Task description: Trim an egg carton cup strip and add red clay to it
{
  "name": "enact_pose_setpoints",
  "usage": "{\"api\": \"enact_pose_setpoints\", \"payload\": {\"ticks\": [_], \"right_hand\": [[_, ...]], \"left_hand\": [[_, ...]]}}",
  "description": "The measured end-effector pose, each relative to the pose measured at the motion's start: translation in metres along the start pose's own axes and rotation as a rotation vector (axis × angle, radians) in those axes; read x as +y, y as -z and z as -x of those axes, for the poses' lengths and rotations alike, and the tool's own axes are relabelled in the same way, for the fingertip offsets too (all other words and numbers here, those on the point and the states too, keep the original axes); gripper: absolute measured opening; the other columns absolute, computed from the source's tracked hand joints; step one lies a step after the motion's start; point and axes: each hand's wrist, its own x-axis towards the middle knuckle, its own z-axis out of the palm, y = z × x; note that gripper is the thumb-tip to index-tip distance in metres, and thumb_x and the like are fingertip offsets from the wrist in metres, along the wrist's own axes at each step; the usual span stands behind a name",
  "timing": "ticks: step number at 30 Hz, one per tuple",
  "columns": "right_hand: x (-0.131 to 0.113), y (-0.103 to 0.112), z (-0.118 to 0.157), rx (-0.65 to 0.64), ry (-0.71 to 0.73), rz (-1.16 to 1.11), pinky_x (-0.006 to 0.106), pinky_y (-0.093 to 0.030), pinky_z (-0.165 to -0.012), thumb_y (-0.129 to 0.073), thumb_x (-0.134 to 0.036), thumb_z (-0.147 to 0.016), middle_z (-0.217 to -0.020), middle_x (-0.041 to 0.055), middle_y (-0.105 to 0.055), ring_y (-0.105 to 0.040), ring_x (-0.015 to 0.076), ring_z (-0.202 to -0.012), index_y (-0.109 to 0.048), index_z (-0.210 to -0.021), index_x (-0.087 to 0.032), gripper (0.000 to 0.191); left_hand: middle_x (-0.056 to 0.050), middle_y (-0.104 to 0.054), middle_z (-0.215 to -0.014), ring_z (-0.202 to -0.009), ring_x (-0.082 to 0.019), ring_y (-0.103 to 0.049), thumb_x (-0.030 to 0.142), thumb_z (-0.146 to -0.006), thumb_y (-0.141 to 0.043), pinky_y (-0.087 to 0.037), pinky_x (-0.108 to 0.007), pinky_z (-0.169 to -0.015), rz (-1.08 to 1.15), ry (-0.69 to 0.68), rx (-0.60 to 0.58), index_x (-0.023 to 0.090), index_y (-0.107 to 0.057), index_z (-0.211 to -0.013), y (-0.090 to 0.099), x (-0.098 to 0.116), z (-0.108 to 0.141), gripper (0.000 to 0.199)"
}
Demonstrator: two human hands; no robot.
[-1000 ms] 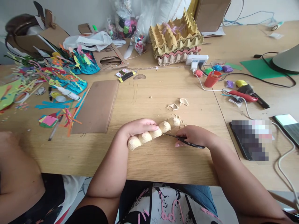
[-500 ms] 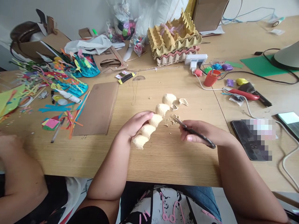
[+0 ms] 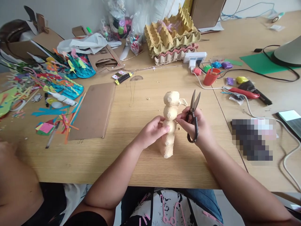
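- The carton strip (image 3: 168, 144) stands nearly lengthwise over the counter (image 3: 145, 169); the left hand (image 3: 151, 133) pinches its middle between thumb and fingers. Too firm a squeeze could dent the thin-looking domes.
- At the strip's right side, the right hand (image 3: 205, 128) has thumb and fingertips bent in against it — a sharp tug could tear a narrow neck between domes.
- The same grip hooks the scissors (image 3: 192, 110), just right of the strip, blades parted and pointing away; a twist of the wrist could nick the strip or a finger.
- A torn scrap (image 3: 182, 101) lies just beside the strip's far end, where a sleeve or blade could snag it.
- The counter's front edge runs on the near side of the strip, with wood surface between.
- Left of the strip, wood spans to the cardboard (image 3: 94, 110) — good sideways room.
- Beyond the strip, more wood reaches the egg trays (image 3: 169, 48); the red cup (image 3: 210, 77) limits the far right.
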Motion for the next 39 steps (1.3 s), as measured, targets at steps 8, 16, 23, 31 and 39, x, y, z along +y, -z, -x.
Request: {"api": "enact_pose_setpoints", "payload": {"ticks": [8,16,23,31,39], "right_hand": [[0.008,-0.002,0.0,0.003,0.047,0.001,0.033,-0.055,-0.072,-0.077,-0.033,-0.084,-0.088,-0.0026,-0.068,-0.065,0.0151,-0.078,-0.052,-0.105,-0.028,0.034],[0.013,-0.007,-0.002,0.026,0.118,0.031,0.033,-0.053,-0.07,-0.075,-0.029,-0.082,-0.088,-0.0027,-0.065,-0.062,0.0153,-0.077,-0.051,-0.104,-0.028,0.032],[0.014,0.0,-0.009,0.19,0.185,0.185,0.034,-0.051,-0.069,-0.068,-0.026,-0.084,-0.085,-0.0012,-0.062,-0.06,0.0165,-0.074,-0.051,-0.098,-0.028,0.023],[0.015,0.026,-0.018,0.091,0.065,0.464,0.033,-0.045,-0.07,-0.08,-0.042,-0.086,-0.082,-0.0021,-0.064,-0.058,0.0169,-0.071,-0.058,-0.106,-0.026,0.033],[0.004,0.012,-0.002,-0.175,0.245,0.695,0.032,-0.045,-0.073,-0.071,-0.038,-0.093,-0.087,0.0031,-0.069,-0.061,0.02,-0.077,-0.062,-0.111,-0.025,0.024]], "left_hand": [[-0.007,-0.073,-0.103,-0.098,-0.021,-0.067,0.055,-0.092,-0.078,-0.052,-0.032,-0.085,-0.006,-0.004,-0.025,0.018,-0.064,-0.123,-0.004,-0.002,0.001,0.051],[-0.005,-0.072,-0.102,-0.095,-0.02,-0.066,0.05,-0.09,-0.075,-0.051,-0.031,-0.084,0.008,0.036,0.023,0.018,-0.063,-0.113,-0.008,-0.004,-0.003,0.042],[-0.005,-0.07,-0.103,-0.095,-0.022,-0.066,0.05,-0.084,-0.076,-0.052,-0.033,-0.08,0.091,0.09,0.056,0.02,-0.063,-0.111,-0.006,-0.003,-0.003,0.043],[-0.004,-0.072,-0.094,-0.083,-0.02,-0.068,0.056,-0.083,-0.073,-0.054,-0.031,-0.07,0.344,0.083,0.03,0.019,-0.065,-0.109,0.0,0.0,-0.003,0.045],[-0.006,-0.072,-0.076,-0.057,-0.019,-0.063,0.06,-0.081,-0.064,-0.044,-0.032,-0.054,0.412,0.163,-0.079,0.015,-0.065,-0.112,0.002,0.006,-0.001,0.054]]}}
